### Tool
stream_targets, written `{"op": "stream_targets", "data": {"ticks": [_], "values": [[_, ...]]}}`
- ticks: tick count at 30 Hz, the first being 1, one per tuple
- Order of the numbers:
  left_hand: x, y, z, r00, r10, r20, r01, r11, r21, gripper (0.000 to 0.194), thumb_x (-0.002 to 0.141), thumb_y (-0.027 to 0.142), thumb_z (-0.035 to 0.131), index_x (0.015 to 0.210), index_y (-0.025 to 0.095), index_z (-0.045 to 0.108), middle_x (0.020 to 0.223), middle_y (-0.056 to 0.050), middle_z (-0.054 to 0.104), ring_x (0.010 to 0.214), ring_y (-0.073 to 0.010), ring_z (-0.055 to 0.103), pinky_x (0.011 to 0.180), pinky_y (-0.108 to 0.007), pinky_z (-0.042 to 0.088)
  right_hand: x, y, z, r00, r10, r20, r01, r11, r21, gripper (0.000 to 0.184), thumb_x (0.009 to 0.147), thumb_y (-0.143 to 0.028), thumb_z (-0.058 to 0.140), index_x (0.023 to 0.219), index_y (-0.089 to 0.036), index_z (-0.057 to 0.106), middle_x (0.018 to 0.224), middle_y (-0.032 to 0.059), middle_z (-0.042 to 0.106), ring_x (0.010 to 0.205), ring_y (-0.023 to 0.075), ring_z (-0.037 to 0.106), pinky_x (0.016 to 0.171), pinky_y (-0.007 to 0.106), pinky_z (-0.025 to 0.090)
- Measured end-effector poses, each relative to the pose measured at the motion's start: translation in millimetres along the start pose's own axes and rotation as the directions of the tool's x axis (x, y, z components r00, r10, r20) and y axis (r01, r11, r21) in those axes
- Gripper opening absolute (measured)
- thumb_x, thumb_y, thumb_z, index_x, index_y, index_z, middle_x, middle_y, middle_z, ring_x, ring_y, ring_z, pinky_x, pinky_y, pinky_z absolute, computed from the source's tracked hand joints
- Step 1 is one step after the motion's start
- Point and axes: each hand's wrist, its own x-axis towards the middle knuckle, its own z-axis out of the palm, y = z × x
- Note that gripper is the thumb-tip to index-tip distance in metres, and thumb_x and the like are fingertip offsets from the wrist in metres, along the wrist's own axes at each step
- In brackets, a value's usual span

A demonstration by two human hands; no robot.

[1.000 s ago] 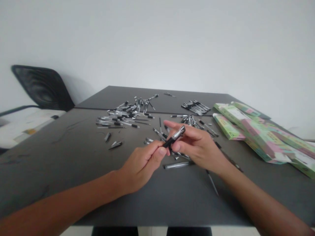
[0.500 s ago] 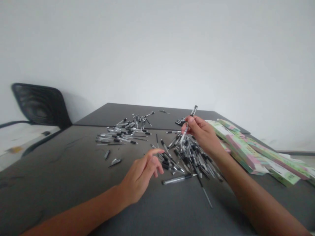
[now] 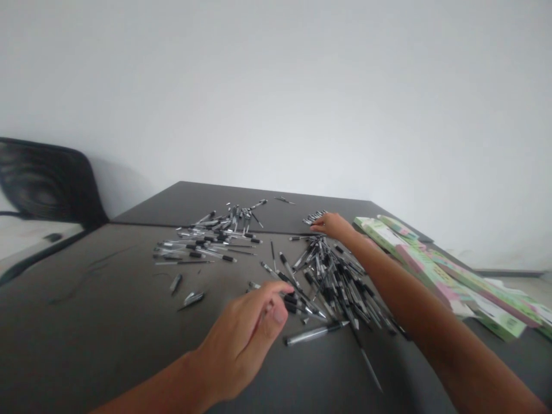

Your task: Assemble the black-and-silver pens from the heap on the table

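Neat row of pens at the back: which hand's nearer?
Right. The right hand is at the row, fingers at its near side, contact unclear. The left hand is much closer to the wearer, by the big pile.

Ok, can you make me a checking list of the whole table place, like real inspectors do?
Surface: dark table, with a seam across it.
Pens: big messy pile on the right, another pile on the left, and a small row of pens further back.
Clutter: a few loose bits by the left pile; long patterned boxes overlapping at the right.
Hands: left hand open beside the big pile, nothing seen in it; right hand at the small row, can't tell if it holds a pen.
Cables: nothing seen.
Surroundings: black chair at the left, pale wall behind.
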Motion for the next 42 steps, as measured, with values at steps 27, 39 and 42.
{"op": "stream_targets", "data": {"ticks": [27, 39, 42], "values": [[4, 9, -2.6, 0.997, 0.076, 0.025, -0.079, 0.989, 0.123, 0.029, 0.111, 0.038, 0.047, 0.127, 0.023, 0.066, 0.088, 0.000, 0.075, 0.075, -0.0150, 0.070, 0.070, -0.025, 0.051, -7, 18, 0, 0.992, 0.128, 0.018, -0.124, 0.982, -0.143, 0.034, 0.102, -0.042, 0.070, 0.128, -0.020, 0.071, 0.132, 0.0101, 0.071, 0.115, 0.0259, 0.070, 0.098, 0.047, 0.060], [4, 10, -2.2, 0.995, 0.099, 0.024, -0.102, 0.982, 0.156, 0.026, 0.111, 0.038, 0.046, 0.122, 0.024, 0.066, 0.086, 0.001, 0.073, 0.075, -0.0146, 0.070, 0.070, -0.026, 0.050, -11, 20, -1, 0.986, 0.162, 0.030, -0.157, 0.978, -0.137, 0.036, 0.103, -0.039, 0.070, 0.133, -0.020, 0.068, 0.135, 0.0105, 0.069, 0.115, 0.0258, 0.070, 0.096, 0.046, 0.062], [5, 9, -1.4, 0.995, 0.096, 0.037, -0.101, 0.979, 0.176, 0.022, 0.110, 0.037, 0.050, 0.121, 0.025, 0.065, 0.085, 0.003, 0.071, 0.074, -0.0136, 0.070, 0.069, -0.026, 0.049, -11, 20, 0, 0.989, 0.145, -0.020, -0.147, 0.984, -0.100, 0.033, 0.103, -0.041, 0.070, 0.127, -0.019, 0.071, 0.129, 0.0095, 0.072, 0.110, 0.0242, 0.072, 0.094, 0.045, 0.062]]}}
